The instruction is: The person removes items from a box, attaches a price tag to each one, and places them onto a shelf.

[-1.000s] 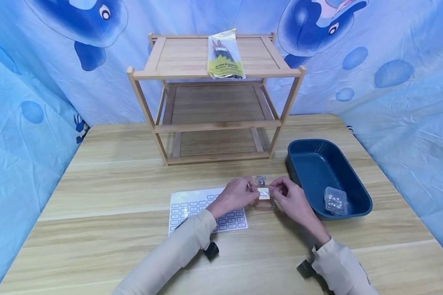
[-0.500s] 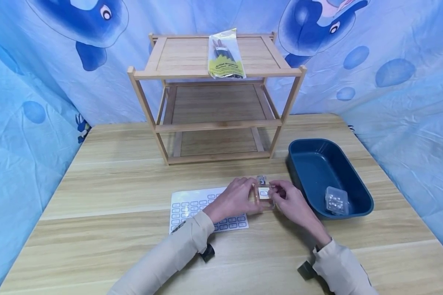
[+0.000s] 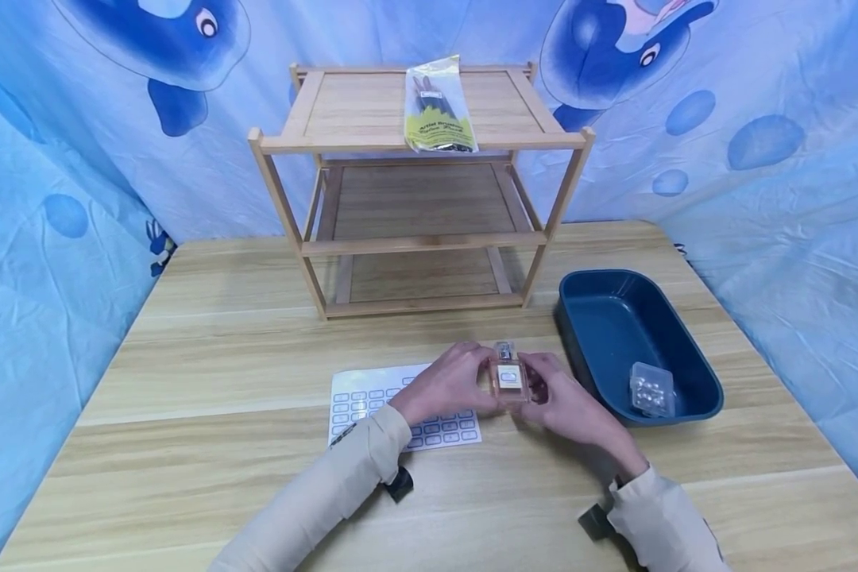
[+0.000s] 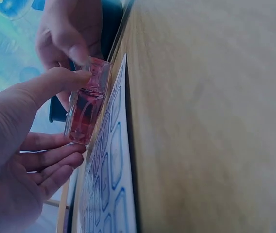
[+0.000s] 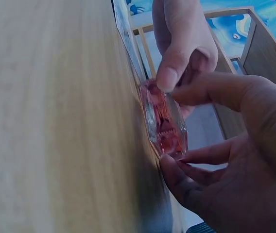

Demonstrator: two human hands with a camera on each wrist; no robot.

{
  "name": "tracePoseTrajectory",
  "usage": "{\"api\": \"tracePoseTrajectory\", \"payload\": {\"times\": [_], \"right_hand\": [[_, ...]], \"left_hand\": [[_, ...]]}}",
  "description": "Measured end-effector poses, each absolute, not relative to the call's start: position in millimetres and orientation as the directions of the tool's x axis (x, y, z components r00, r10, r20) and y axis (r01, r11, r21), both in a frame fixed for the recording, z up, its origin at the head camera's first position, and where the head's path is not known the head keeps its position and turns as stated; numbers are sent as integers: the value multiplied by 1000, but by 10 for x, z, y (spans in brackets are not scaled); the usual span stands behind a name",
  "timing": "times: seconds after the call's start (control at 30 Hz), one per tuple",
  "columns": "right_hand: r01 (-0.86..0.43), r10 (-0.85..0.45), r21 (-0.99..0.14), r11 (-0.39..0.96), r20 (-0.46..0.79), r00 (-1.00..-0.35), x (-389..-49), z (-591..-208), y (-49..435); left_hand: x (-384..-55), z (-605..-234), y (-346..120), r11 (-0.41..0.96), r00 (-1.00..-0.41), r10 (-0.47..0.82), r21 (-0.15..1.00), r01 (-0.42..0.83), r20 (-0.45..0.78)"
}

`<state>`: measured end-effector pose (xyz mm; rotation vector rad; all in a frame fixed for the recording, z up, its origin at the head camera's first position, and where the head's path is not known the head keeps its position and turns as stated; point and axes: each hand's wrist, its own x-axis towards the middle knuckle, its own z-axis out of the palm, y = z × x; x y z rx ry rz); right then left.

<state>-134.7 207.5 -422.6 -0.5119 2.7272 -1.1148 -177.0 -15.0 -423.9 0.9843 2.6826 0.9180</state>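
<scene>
A small perfume bottle with pink liquid and a clear cap appears to lie on the table, its cap pointing away from me. A white label sits on its upward face. My left hand grips the bottle's left side between thumb and fingers; the left wrist view shows the glass bottle between them. From the other side my right hand holds it by thumb and fingers, and the bottle shows pink in the right wrist view. A sticker sheet lies partly under my left hand and forearm.
To the right stands a dark blue basin, with a small clear box of shiny pieces in it. Behind is a wooden shelf rack bearing a packet of artist brushes. A blue patterned curtain surrounds the table.
A second ago both hands pinched at the label over the bottle. The left hand then moved to the bottle's left side; now the right hand has left the label and grips the right side.
</scene>
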Motion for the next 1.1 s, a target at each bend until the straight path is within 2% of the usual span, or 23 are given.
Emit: {"api": "tracePoseTrajectory", "payload": {"times": [0.43, 0.67, 0.87, 0.97, 1.1], "right_hand": [[-364, -385, -618, 697, 105, -917, -1348, -4285, 2057], [-425, -369, -547, 721, 217, -904, -1349, -4299, 2045], [-495, -371, -503, 708, 332, -867, -1341, -4277, 2041], [-518, -363, -489, 701, 381, -850, -1330, -4259, 2034], [-541, -348, -460, 704, 440, -828, -1324, -4236, 2031]], "left_hand": [[-1756, -4221, -203, 608, -761, 645, 560, 562, 64], [-1752, -4198, -276, 585, -750, 653, 557, 589, 106], [-1739, -4145, -400, 586, -777, 619, 591, 554, 114], [-1731, -4111, -506, 569, -794, 586, 615, 546, 162], [-1739, -4039, -710, 505, -793, 510, 630, 590, 335]]}}
